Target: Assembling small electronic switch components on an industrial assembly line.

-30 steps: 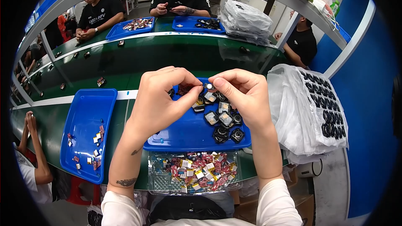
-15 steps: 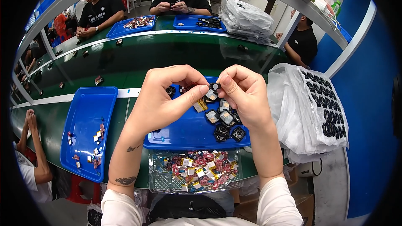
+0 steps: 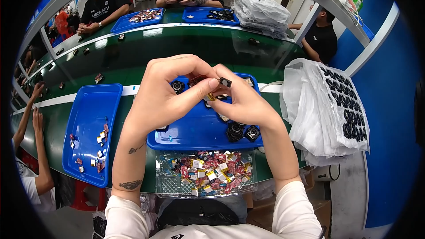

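Both my hands are raised over a blue tray [image 3: 190,139]. My left hand [image 3: 170,90] is closed, thumb and forefinger pinching a small black housing [image 3: 225,82] with a pale round spot. A red circuit board [image 3: 197,80] shows in the curl of its fingers. My right hand [image 3: 241,99] curls close against it, its thumb by a battery with yellow tape [image 3: 210,98]. My fingers partly hide these parts, and I cannot make out what the right hand grips. In the tray lie several round black casings [image 3: 235,131], some covered by the hands.
A clear plastic tray [image 3: 166,185] of red boards and batteries sits nearest me. Another blue tray [image 3: 84,119] is at left, beside a person's arms [image 3: 37,119]. White sheets with black parts [image 3: 345,102] are stacked at right. Several people work across the green conveyor [image 3: 186,46].
My right hand has turned and moved in under the left, its fingers now mostly hidden. The black housing has tilted, and the battery has come up near my thumbs. The person at left has reached forward.
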`<state>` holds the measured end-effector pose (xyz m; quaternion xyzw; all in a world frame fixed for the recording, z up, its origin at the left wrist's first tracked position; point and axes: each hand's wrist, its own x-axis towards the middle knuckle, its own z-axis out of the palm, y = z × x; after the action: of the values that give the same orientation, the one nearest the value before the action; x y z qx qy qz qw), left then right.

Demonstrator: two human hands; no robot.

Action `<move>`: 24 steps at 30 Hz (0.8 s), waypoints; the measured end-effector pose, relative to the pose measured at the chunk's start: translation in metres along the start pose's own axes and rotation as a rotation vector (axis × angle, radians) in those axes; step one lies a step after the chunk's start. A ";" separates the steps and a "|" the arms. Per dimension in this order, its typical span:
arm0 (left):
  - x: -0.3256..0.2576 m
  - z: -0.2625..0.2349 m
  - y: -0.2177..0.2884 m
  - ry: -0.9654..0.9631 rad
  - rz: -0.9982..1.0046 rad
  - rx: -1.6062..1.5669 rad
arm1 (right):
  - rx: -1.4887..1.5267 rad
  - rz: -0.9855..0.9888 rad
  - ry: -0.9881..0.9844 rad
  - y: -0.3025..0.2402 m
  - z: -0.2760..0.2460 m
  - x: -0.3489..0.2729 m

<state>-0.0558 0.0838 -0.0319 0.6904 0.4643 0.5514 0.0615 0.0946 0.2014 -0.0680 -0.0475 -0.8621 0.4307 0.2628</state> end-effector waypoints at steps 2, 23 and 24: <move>0.001 0.000 -0.001 0.031 -0.030 -0.010 | -0.130 0.015 -0.190 0.000 -0.001 -0.002; -0.002 -0.023 -0.001 0.096 0.090 -0.061 | -0.410 0.012 -0.379 0.074 0.057 0.039; -0.002 -0.026 0.000 0.093 0.079 -0.049 | -0.456 -0.032 -0.339 0.060 0.054 0.028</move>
<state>-0.0768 0.0715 -0.0234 0.6801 0.4255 0.5960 0.0349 0.0351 0.2085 -0.1291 -0.0193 -0.9690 0.2232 0.1043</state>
